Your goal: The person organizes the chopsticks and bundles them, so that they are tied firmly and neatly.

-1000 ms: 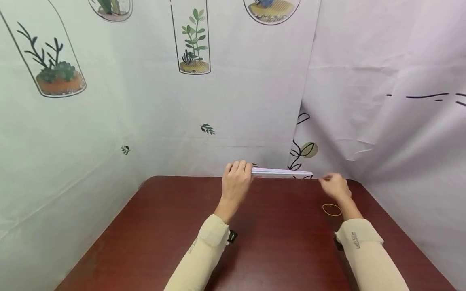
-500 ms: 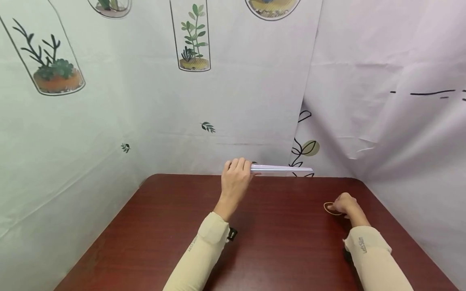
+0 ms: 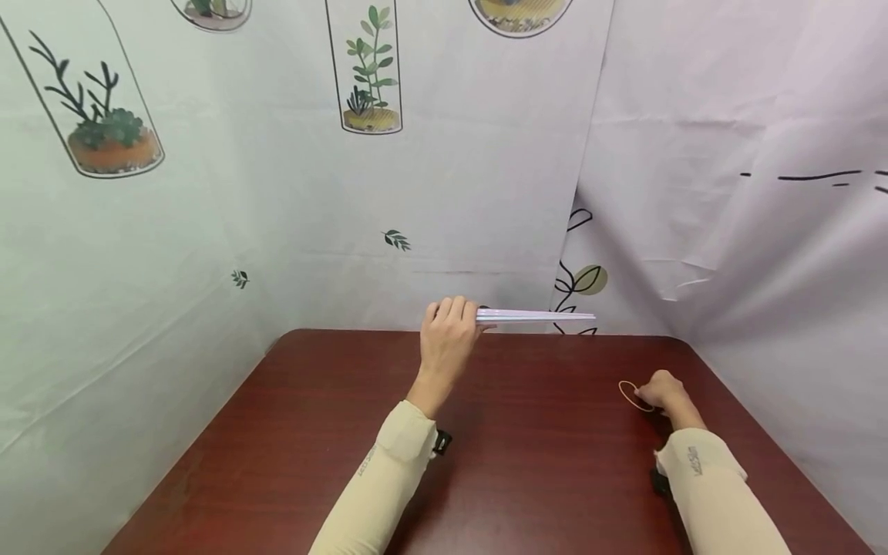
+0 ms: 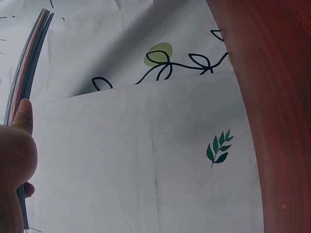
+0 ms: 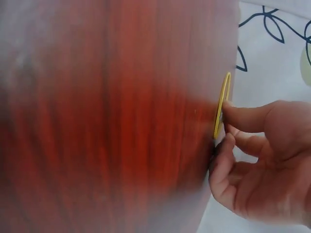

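Observation:
My left hand (image 3: 447, 339) grips a bundle of slim, tapering chopsticks (image 3: 534, 315) above the table's far edge, their thin ends pointing right. In the left wrist view the chopsticks (image 4: 30, 63) show pale, pink and grey-blue, with the left thumb (image 4: 23, 116) laid along them; the palm hides their middle. Over at the far right of the table, my right hand (image 3: 664, 389) pinches a thin yellow rubber band (image 3: 627, 395). In the right wrist view the rubber band (image 5: 221, 104) appears nearly edge-on, caught between thumb and fingers.
A dark red-brown wooden table (image 3: 527, 462) with rounded far corners lies under both hands. White cloth (image 3: 472, 193) printed with plants hangs close behind it and along both sides.
My right hand has come down from near the chopstick tips to the rubber band and now pinches it, tilting it slightly. My left hand keeps its grip, almost unmoved.

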A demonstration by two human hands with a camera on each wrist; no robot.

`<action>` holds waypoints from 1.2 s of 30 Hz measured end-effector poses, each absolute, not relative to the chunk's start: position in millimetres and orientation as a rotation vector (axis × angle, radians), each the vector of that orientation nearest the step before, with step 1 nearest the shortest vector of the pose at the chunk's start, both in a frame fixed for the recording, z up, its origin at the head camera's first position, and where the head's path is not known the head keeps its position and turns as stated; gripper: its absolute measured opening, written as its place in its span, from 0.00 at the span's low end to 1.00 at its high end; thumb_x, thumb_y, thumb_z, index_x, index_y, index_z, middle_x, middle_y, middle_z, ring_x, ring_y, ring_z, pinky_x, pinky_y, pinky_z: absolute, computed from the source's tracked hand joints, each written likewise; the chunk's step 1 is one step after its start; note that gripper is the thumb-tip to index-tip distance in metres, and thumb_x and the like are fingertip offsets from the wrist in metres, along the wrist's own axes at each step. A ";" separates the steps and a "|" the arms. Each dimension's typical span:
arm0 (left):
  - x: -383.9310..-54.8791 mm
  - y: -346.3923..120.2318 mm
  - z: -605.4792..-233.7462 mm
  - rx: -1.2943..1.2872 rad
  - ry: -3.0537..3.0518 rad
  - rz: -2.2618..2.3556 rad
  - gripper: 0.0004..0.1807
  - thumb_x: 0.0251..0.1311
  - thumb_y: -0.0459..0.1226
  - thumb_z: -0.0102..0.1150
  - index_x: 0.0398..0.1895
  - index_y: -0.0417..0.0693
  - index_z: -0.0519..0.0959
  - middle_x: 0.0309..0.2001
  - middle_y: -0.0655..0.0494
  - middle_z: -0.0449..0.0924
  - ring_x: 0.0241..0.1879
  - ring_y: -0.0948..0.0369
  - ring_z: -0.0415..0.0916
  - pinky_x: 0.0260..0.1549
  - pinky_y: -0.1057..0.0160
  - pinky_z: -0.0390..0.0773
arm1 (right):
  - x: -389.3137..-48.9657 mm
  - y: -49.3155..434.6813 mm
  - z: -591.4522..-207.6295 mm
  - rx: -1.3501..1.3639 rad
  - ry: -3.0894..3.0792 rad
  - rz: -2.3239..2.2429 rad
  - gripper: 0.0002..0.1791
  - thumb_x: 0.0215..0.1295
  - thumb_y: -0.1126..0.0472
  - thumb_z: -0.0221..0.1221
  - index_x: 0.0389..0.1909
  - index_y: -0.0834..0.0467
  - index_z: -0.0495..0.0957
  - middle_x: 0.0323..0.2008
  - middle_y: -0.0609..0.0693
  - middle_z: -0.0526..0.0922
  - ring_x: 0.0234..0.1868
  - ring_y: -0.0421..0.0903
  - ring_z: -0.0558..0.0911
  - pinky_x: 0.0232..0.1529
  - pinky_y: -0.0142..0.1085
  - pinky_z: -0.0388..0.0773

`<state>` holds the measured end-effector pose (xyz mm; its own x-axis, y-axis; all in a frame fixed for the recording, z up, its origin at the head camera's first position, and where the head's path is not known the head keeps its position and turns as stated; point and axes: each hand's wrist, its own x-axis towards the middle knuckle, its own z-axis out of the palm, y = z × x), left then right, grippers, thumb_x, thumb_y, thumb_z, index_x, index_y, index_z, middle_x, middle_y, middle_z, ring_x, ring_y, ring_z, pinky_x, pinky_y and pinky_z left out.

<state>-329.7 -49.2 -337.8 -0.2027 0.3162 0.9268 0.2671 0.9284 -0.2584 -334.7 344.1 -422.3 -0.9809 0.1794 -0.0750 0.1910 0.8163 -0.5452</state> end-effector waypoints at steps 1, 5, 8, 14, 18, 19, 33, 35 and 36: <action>-329.9 -48.9 -338.2 -0.437 -1.790 0.047 0.21 0.54 0.57 0.60 0.30 0.48 0.76 0.28 0.55 0.72 0.30 0.56 0.71 0.38 0.59 0.70 | -334.8 343.8 -423.0 0.259 2.986 -0.945 0.15 0.65 0.61 0.56 0.22 0.66 0.73 0.25 0.59 0.76 0.27 0.51 0.77 0.25 0.37 0.76; -329.5 -47.9 -341.2 -0.447 -1.794 0.061 0.21 0.51 0.56 0.64 0.31 0.49 0.76 0.28 0.55 0.73 0.30 0.57 0.72 0.38 0.60 0.71 | -335.1 341.7 -425.4 0.053 2.800 -1.505 0.13 0.71 0.61 0.54 0.33 0.67 0.78 0.28 0.50 0.85 0.29 0.40 0.83 0.31 0.35 0.78; -328.7 -47.7 -343.5 -0.445 -1.814 0.064 0.22 0.51 0.57 0.64 0.32 0.49 0.77 0.29 0.56 0.73 0.31 0.57 0.72 0.39 0.60 0.71 | -334.1 339.8 -424.2 -0.041 2.343 -2.049 0.08 0.74 0.63 0.53 0.39 0.60 0.79 0.32 0.46 0.87 0.33 0.37 0.86 0.38 0.33 0.82; -328.2 -48.3 -345.4 -0.437 -1.833 0.053 0.22 0.52 0.58 0.63 0.33 0.49 0.77 0.29 0.56 0.74 0.31 0.57 0.72 0.40 0.60 0.71 | -332.4 332.9 -408.0 -0.262 1.622 -2.491 0.14 0.77 0.70 0.39 0.44 0.56 0.73 0.42 0.45 0.86 0.33 0.40 0.80 0.37 0.31 0.80; -329.9 -50.7 -344.8 -0.435 -1.839 0.041 0.20 0.52 0.56 0.64 0.33 0.49 0.77 0.29 0.55 0.74 0.31 0.56 0.72 0.40 0.59 0.71 | -334.5 318.7 -390.3 -0.449 1.407 -2.558 0.12 0.76 0.74 0.37 0.46 0.60 0.68 0.48 0.50 0.85 0.31 0.40 0.80 0.32 0.29 0.78; -330.1 -51.2 -344.5 -0.435 -1.840 0.036 0.20 0.53 0.55 0.64 0.33 0.49 0.77 0.29 0.55 0.74 0.32 0.56 0.72 0.40 0.59 0.71 | -334.2 314.5 -385.5 -0.473 1.408 -2.560 0.12 0.76 0.73 0.39 0.43 0.60 0.70 0.48 0.50 0.85 0.31 0.40 0.80 0.32 0.28 0.78; -333.7 -51.8 -344.3 -0.439 -1.796 0.047 0.18 0.52 0.53 0.65 0.31 0.49 0.77 0.27 0.55 0.73 0.30 0.56 0.72 0.38 0.59 0.71 | -310.3 258.0 -330.3 -0.877 1.723 -2.472 0.15 0.75 0.67 0.49 0.47 0.56 0.84 0.46 0.50 0.86 0.47 0.43 0.86 0.48 0.32 0.80; -333.9 -52.0 -344.2 -0.437 -1.803 0.049 0.17 0.52 0.52 0.65 0.32 0.49 0.77 0.28 0.55 0.73 0.30 0.56 0.72 0.38 0.59 0.71 | -307.8 250.0 -323.8 -0.861 1.800 -2.462 0.14 0.72 0.68 0.52 0.46 0.55 0.85 0.45 0.48 0.86 0.47 0.42 0.86 0.48 0.32 0.80; -334.0 -52.1 -344.3 -0.436 -1.807 0.053 0.17 0.52 0.51 0.65 0.32 0.49 0.77 0.28 0.55 0.73 0.30 0.56 0.72 0.38 0.59 0.71 | -306.9 246.4 -321.3 -0.850 1.841 -2.455 0.13 0.71 0.69 0.53 0.46 0.54 0.85 0.45 0.48 0.86 0.46 0.41 0.85 0.49 0.32 0.80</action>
<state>-334.0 -52.1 -344.3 -0.2141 0.3198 0.9230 0.2651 0.9284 -0.2602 -306.9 246.4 -321.3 -0.8568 -0.2759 0.4357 -0.3411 -0.3306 -0.8800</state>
